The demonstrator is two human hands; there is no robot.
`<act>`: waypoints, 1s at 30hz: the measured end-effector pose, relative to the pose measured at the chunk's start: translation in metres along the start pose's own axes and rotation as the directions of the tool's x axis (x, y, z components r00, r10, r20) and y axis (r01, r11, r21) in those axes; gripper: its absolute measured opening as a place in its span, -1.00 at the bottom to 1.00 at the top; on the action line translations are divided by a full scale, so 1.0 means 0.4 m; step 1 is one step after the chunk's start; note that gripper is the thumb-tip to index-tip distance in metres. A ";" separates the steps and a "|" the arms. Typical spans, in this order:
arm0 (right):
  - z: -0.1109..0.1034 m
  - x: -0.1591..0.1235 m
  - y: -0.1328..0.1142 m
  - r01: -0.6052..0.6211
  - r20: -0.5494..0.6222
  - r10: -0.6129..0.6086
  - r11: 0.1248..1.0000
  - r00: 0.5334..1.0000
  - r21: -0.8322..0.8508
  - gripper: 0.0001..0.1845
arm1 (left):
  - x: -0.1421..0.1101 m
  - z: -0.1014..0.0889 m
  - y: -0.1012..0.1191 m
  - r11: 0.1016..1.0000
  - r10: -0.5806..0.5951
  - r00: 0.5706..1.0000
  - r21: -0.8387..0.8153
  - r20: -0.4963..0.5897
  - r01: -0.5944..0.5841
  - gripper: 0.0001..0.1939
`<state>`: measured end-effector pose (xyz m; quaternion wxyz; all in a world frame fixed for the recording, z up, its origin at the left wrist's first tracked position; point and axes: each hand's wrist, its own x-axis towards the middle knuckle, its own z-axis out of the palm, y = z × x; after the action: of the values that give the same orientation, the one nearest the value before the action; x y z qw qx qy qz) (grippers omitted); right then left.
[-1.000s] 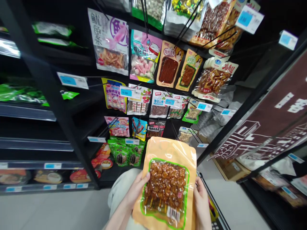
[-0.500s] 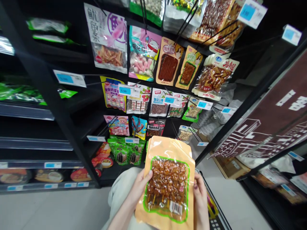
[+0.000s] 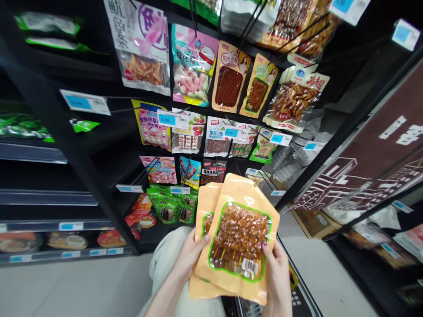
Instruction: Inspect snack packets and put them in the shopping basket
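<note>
Clock centred on the front packet, twelve pointing away from the person, as I read it from my distant seat.

- Packets in hand, two visible: front packet (image 3: 243, 233) at centre, food window facing up; rear packet (image 3: 205, 198) beneath, showing towards nine and ten o'clock. I judge them fanned so both can be seen.
- Hands, two. Left hand (image 3: 191, 255), eight o'clock: closed round the rear packet's side, thumb tip at the front packet's edge, fingers mostly hidden. Right hand (image 3: 278, 268), four o'clock: pinching the front packet's side, thumb on its face; I cannot tell whether it grips the rear one too. Holding opposite sides likely keeps the soft packs flat.
- Upper full row of hanging snacks, eleven to one o'clock, five fronts, among them one marshmallow bag (image 3: 191, 83).
- Middle row, five fronts, including one yellow-edged candy bag (image 3: 152, 125).
- Lower row, four fronts, one a blue bag (image 3: 190, 171). Hooks presumably keep the labels outward.
- Green seed bags (image 3: 165, 210), ten o'clock: at least two.
- Cardboard box (image 3: 309, 224), three o'clock: one.
- Black cart (image 3: 306, 293), four o'clock: one, partly hidden.
</note>
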<state>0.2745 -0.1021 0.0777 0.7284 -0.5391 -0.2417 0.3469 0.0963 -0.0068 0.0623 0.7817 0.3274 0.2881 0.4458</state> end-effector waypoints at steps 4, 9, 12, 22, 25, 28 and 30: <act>-0.021 -0.002 -0.019 0.082 -0.251 -0.044 0.986 0.967 0.142 -0.74 | 0.001 0.004 0.009 0.998 0.006 0.998 -0.055 -0.058 -0.009 -0.59; -0.108 0.017 -0.042 0.299 -0.556 -0.223 0.953 0.801 0.048 -0.76 | 0.013 -0.004 0.017 0.987 0.040 0.976 -0.146 -0.216 -0.073 -0.51; -0.193 0.036 -0.048 0.317 -0.548 -0.318 0.943 0.774 -0.100 -0.59 | 0.023 -0.018 0.029 0.971 0.029 0.959 -0.218 -0.280 -0.093 -0.52; -0.418 0.103 0.045 -0.001 -0.302 -0.301 0.707 0.905 -0.707 -0.63 | 0.031 -0.053 0.066 0.938 -0.197 0.947 -0.329 -0.254 0.107 -0.58; -0.417 0.118 0.132 0.006 -0.204 -0.249 0.647 0.947 -0.762 -0.69 | 0.032 -0.056 0.064 0.942 -0.204 0.944 -0.316 -0.260 0.116 -0.58; -0.414 0.128 0.221 0.050 -0.139 -0.242 0.639 0.960 -0.767 -0.69 | 0.033 -0.061 0.063 0.933 -0.204 0.946 -0.343 -0.252 0.110 -0.63; -0.417 0.130 0.271 0.070 -0.130 -0.260 0.640 0.957 -0.765 -0.71 | 0.032 -0.062 0.067 0.930 -0.209 0.939 -0.353 -0.273 0.104 -0.65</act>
<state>0.4026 -0.1459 -0.0769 0.4907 -0.8035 -0.3267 0.0829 0.0698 0.0211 0.0656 0.8050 0.0932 0.3514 0.4688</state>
